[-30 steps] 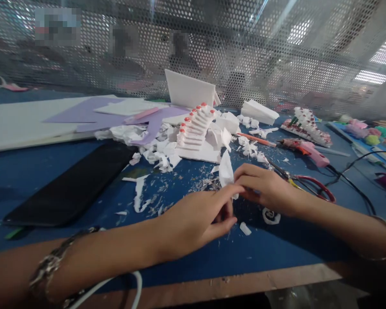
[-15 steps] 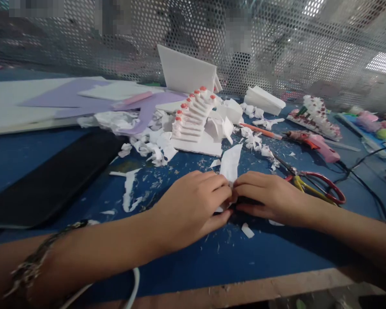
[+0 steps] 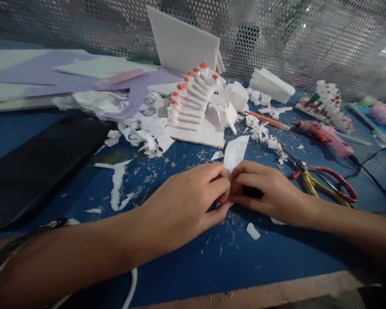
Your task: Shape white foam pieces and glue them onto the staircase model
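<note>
Between my hands is a narrow strip of white paper (image 3: 236, 152), its free end pointing away from me and its near end hidden by my fingers. My left hand (image 3: 196, 195) pinches it from the left, thumb below and fingers curled. From the right, my right hand (image 3: 265, 189) pinches the same strip, its fingertips meeting those of the left. Beyond them stands a small white curved staircase model (image 3: 191, 118) with red-topped posts on a white base. Just right of my right hand lie scissors (image 3: 324, 182) with red and yellow handles.
A black slab-like object (image 3: 48, 167) lies at left. White and purple sheets (image 3: 83, 77) spread behind it, with crumpled paper scraps (image 3: 144, 133) near the model. A pink glue gun (image 3: 333, 137), an orange cutter (image 3: 266, 120) and a black cable (image 3: 376, 184) lie at right. Perforated metal mesh (image 3: 116, 25) stands behind.
The view has tilted down slightly, so the scene sits higher. My fingertips have drawn closer together on the paper strip, and my right fingers have curled more.
</note>
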The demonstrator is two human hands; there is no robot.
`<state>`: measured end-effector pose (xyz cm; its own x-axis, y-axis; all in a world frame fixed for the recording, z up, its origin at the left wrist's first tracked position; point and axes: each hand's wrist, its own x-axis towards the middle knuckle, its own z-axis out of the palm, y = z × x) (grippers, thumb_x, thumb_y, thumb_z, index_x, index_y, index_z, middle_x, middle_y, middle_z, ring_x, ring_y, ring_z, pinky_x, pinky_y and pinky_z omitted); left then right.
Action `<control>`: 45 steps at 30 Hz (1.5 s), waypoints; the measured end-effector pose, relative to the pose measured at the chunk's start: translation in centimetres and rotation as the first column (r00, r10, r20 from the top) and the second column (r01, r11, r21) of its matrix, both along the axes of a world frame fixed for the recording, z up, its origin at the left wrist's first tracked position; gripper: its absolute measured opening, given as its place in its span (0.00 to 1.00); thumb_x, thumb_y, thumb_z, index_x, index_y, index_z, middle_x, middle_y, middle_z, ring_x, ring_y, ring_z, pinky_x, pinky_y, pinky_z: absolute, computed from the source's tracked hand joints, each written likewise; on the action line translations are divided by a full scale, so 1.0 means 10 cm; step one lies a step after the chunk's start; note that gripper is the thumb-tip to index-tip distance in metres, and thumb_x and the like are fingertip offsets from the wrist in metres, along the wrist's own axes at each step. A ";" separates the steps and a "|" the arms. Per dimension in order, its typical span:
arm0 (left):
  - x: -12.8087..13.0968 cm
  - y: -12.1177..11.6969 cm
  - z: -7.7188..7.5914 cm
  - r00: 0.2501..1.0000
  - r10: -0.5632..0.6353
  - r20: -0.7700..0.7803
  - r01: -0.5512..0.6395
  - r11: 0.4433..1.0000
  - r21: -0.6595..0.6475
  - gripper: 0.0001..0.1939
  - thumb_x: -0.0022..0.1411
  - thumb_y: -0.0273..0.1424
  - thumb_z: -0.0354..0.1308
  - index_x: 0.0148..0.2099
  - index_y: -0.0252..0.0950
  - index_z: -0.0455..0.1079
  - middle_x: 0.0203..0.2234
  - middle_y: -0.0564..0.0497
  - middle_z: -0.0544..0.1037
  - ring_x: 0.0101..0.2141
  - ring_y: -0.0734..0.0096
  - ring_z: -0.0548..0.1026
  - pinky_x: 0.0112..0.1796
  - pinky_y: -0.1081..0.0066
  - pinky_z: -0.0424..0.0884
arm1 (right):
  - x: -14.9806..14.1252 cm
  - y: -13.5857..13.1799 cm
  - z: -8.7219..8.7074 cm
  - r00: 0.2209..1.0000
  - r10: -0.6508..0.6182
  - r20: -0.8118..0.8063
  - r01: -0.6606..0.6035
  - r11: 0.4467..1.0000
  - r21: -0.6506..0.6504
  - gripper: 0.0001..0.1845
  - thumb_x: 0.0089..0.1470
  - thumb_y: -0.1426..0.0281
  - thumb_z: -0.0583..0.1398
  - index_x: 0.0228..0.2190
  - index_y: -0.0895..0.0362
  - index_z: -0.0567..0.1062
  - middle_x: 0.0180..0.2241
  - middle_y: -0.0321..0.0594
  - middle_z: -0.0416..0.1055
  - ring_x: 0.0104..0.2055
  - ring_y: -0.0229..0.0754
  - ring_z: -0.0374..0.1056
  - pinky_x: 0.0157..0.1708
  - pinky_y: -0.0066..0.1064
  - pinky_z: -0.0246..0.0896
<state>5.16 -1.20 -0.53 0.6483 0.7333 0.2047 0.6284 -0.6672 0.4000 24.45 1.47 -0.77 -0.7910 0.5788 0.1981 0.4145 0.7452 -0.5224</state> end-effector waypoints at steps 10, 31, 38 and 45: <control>-0.06 0.01 0.01 0.994 -0.063 -0.086 0.065 0.998 0.021 0.07 0.56 0.35 0.54 0.34 0.35 0.66 0.31 0.51 0.69 0.33 0.66 0.68 0.32 0.67 0.63 | -0.02 -0.04 0.01 0.999 -0.034 0.020 0.034 0.999 0.019 0.06 0.53 0.72 0.55 0.27 0.61 0.68 0.31 0.39 0.65 0.34 0.34 0.61 0.33 0.26 0.58; -0.08 0.14 -0.02 1.000 -0.003 0.015 0.003 1.000 -0.010 0.10 0.60 0.33 0.48 0.31 0.34 0.67 0.29 0.50 0.70 0.33 0.67 0.66 0.34 0.68 0.63 | -0.03 -0.10 0.03 0.993 -0.118 0.029 0.114 0.988 0.108 0.07 0.52 0.71 0.56 0.26 0.61 0.71 0.31 0.40 0.67 0.33 0.34 0.63 0.33 0.24 0.58; -0.04 0.12 -0.02 0.997 0.075 -0.018 -0.075 0.997 0.000 0.02 0.55 0.28 0.51 0.33 0.35 0.63 0.28 0.52 0.68 0.31 0.69 0.66 0.30 0.70 0.61 | -0.04 -0.08 0.03 0.992 -0.124 0.007 0.122 0.985 0.119 0.02 0.51 0.74 0.56 0.27 0.61 0.68 0.27 0.36 0.65 0.30 0.32 0.60 0.29 0.23 0.56; -0.06 0.11 0.00 0.999 0.032 -0.014 -0.032 0.999 -0.005 0.05 0.56 0.26 0.49 0.36 0.36 0.64 0.33 0.51 0.69 0.35 0.69 0.67 0.32 0.71 0.62 | 0.00 -0.07 0.01 0.999 -0.043 0.002 0.043 0.993 0.106 0.05 0.50 0.71 0.58 0.29 0.60 0.72 0.32 0.40 0.67 0.35 0.35 0.63 0.34 0.25 0.59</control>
<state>4.55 -0.07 -0.51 0.6272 0.7549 0.1918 0.6551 -0.6445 0.3942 24.48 0.79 -0.65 -0.7666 0.5884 0.2571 0.4494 0.7776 -0.4398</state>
